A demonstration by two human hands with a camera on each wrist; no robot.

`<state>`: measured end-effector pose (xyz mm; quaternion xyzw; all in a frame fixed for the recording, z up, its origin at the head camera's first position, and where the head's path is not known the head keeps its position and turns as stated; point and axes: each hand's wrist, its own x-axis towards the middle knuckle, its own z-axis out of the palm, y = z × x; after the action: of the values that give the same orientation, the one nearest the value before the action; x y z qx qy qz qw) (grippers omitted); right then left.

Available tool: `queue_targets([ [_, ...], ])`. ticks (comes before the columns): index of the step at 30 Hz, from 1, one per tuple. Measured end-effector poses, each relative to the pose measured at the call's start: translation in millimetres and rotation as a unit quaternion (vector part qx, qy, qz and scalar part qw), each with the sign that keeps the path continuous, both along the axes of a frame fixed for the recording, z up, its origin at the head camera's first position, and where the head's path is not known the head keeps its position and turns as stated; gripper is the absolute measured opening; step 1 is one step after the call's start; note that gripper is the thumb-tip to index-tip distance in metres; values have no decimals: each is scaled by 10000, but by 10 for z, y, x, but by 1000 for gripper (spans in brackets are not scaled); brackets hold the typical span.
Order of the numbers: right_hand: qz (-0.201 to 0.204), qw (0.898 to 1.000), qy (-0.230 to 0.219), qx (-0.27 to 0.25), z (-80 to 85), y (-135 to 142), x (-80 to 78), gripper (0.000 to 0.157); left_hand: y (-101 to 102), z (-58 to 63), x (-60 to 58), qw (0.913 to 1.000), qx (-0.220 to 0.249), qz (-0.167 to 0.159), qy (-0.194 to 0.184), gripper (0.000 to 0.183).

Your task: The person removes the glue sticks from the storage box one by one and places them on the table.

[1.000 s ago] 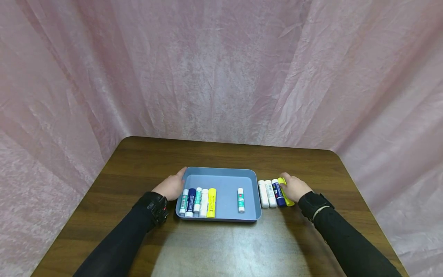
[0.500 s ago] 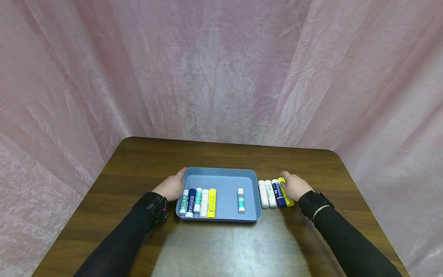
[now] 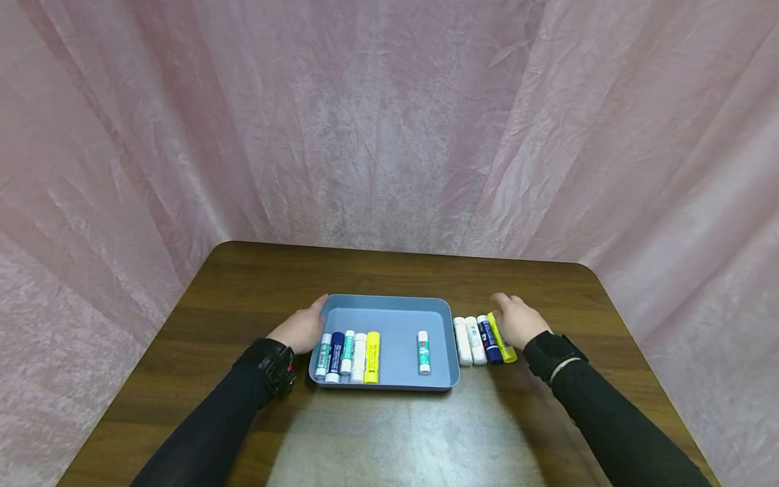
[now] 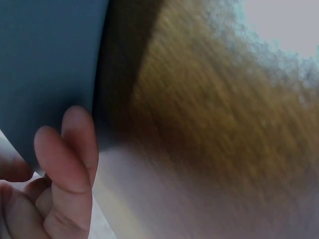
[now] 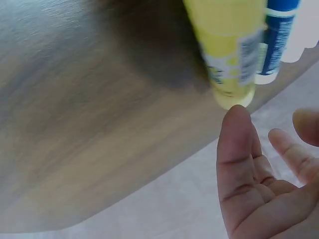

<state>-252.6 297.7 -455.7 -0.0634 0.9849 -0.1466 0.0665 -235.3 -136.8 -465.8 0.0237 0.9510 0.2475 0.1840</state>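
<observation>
My left hand (image 3: 301,329) holds the left rim of a blue-grey tray (image 3: 395,308), seen at close range in the left wrist view with fingers (image 4: 65,164) against its wall. Inside, several glue sticks stand side by side at the left, the rightmost a yellow glue stick (image 3: 372,357). A green-and-white glue stick (image 3: 423,352) lies apart at the tray's right. Outside the right rim is a row of two white sticks (image 3: 463,342), a dark blue glue stick (image 3: 489,340) and another yellow glue stick (image 3: 502,339). My right hand (image 3: 522,322), fingers loosely extended, is beside that yellow stick, one fingertip overlapping its end in the right wrist view.
The brown wooden table (image 3: 389,267) has rounded far corners. A pink curtain (image 3: 389,122) hangs behind it and at both sides. Light glares off the tabletop in front of the tray.
My right hand's fingers have straightened and moved slightly away toward the far side, baring more of the yellow glue stick, which has shifted slightly left. My left hand and the tray stay put.
</observation>
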Motion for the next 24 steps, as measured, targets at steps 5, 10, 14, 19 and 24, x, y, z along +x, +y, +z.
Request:
queue_targets([
  [5,69,9998,58,-199,93,-136,34,39,7,13,2,10000,66,31,-14,60],
  [10,322,9980,421,-359,177,-318,73,37,7,-5,-7,10000,68,41,-17,60],
  [14,533,9955,583,-522,205,-465,98,35,1,-23,-20,9999,44,71,-70,60],
  [19,676,9941,547,-653,240,-640,140,36,-8,-34,-30,9999,75,70,-75,60],
  [24,775,9935,460,-702,247,-822,185,37,-16,-51,-36,9999,90,39,-29,60],
])
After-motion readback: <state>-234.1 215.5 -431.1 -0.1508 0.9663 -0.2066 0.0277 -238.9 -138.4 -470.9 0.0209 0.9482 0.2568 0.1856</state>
